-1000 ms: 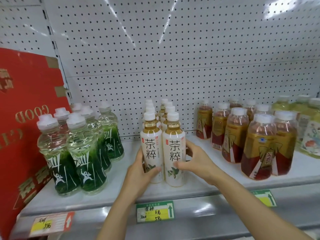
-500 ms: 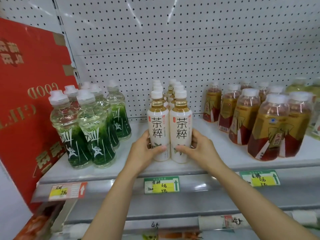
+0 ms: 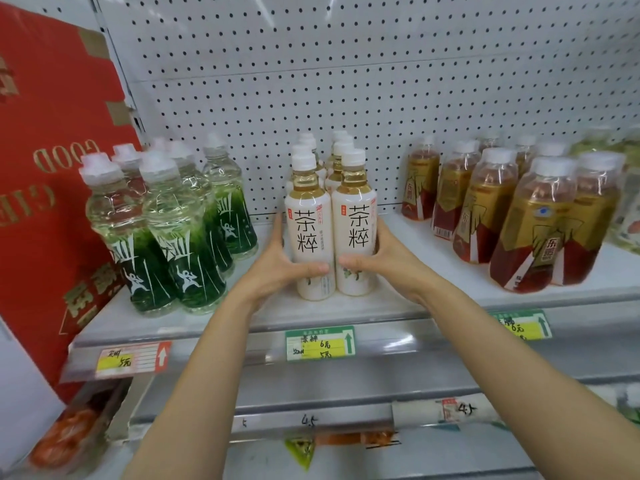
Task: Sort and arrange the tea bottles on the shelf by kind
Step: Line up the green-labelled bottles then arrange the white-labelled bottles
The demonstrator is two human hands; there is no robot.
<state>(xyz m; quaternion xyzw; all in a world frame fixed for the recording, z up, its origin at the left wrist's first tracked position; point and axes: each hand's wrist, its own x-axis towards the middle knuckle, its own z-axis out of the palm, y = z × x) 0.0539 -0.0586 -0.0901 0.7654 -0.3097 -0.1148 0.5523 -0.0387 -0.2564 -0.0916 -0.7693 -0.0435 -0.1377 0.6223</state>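
Head view: left hand (image 3: 277,268) and right hand (image 3: 384,258) clasping front white-label bottles (image 3: 330,244); flanking green bottles (image 3: 166,237), amber bottles (image 3: 519,216) already grouped; seemingly only squaring left.

A person's left hand (image 3: 273,268) and right hand (image 3: 388,261) each wrap around one of two white-labelled tea bottles, the left bottle (image 3: 310,237) and the right bottle (image 3: 355,233), standing upright and touching at the front of a white shelf (image 3: 346,308). Green-labelled bottles (image 3: 173,237) stand to the left, amber tea bottles (image 3: 512,216) to the right. A red carton (image 3: 52,168) leans at far left.
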